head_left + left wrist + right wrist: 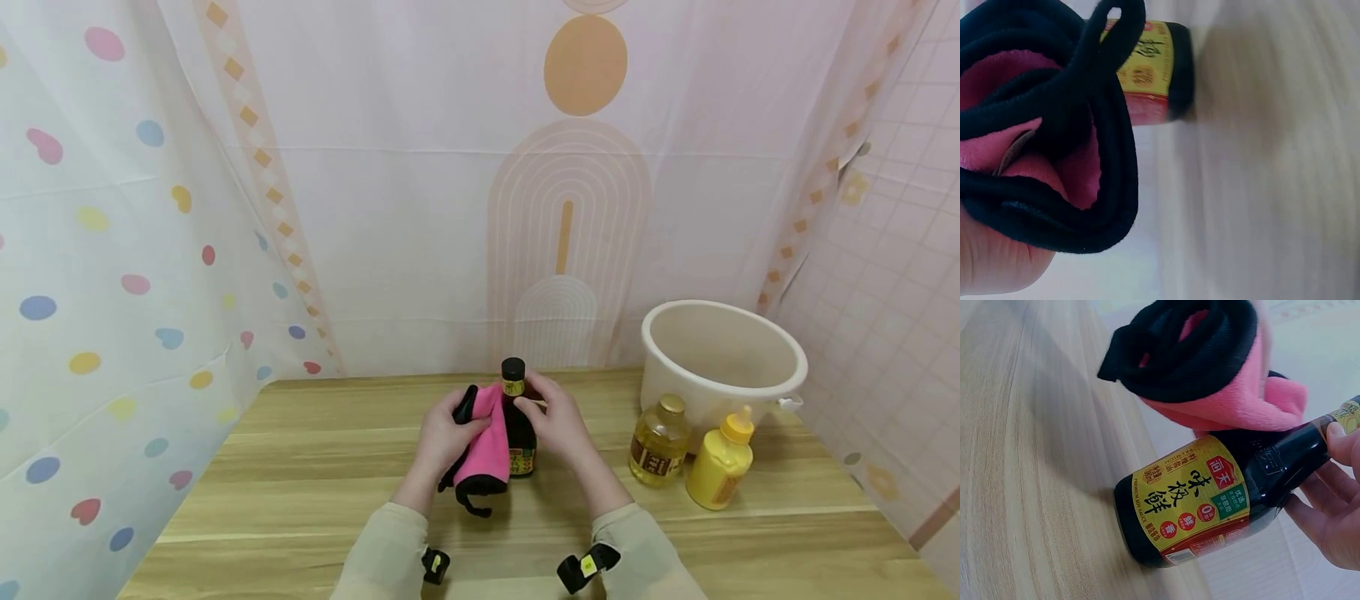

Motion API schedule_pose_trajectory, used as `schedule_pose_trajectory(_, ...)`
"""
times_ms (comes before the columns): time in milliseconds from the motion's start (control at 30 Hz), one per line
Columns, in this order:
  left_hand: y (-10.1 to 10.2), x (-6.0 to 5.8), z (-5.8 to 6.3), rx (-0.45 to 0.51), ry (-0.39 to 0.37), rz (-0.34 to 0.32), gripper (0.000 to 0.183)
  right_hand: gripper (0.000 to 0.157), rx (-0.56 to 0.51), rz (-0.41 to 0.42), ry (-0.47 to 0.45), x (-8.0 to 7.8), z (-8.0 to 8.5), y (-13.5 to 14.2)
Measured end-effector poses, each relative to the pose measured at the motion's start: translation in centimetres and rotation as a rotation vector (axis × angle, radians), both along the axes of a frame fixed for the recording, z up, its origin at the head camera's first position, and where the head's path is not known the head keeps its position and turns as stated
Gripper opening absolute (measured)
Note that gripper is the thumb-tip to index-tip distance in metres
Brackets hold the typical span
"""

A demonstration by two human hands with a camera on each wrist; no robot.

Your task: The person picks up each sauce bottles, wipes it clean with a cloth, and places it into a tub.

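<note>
A dark soy sauce bottle (1188,494) with a yellow label and black cap stands near the middle of the table. Its neck is gripped by my right hand (558,414), thumb on the near side in the right wrist view. Whether its base touches the table I cannot tell. Folded in my left hand (444,433) is a pink cloth (487,446) with black edging and a black loop hanging down. The cloth lies against the bottle's left side, covering part of it. Most of the left fingers are hidden behind the cloth.
To the right, a white bucket (652,362) stands on the wooden table (315,500). In front of it are a clear bottle of yellow oil (660,442) and a yellow squeeze bottle (720,467). A patterned curtain (405,250) hangs behind the table.
</note>
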State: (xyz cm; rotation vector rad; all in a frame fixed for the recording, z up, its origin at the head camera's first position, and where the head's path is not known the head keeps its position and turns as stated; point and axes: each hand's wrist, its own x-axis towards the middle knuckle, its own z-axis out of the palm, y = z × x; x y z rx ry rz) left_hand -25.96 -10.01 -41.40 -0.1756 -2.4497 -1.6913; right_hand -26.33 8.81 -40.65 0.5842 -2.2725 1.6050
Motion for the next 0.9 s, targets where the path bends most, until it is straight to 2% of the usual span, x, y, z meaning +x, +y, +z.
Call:
schedule_pose_trajectory(300, -0.7, -0.2, -2.1, -0.050, -0.081, 0.017, 0.032, 0.040, 0.025, -0.018, 0.023, -0.1, -0.2, -0.1)
schedule_pose_trajectory(533, -0.9, -0.4, -2.2, -0.124, -0.101, 0.008, 0.033, 0.038, 0.019, -0.019, 0.015, 0.0, -0.2, 0.0)
schedule_pose_trajectory(700, -1.0, -0.5, -2.2, -0.206, -0.083, -0.017, 0.030, 0.037, 0.022, -0.021, 0.014, 0.0, -0.1, 0.0)
schedule_pose_trajectory(900, -1.4, -0.5, -2.9, -0.289, -0.088, -0.059, 0.026, 0.038, 0.033, -0.025, 0.013, 0.0, -0.1, -0.1)
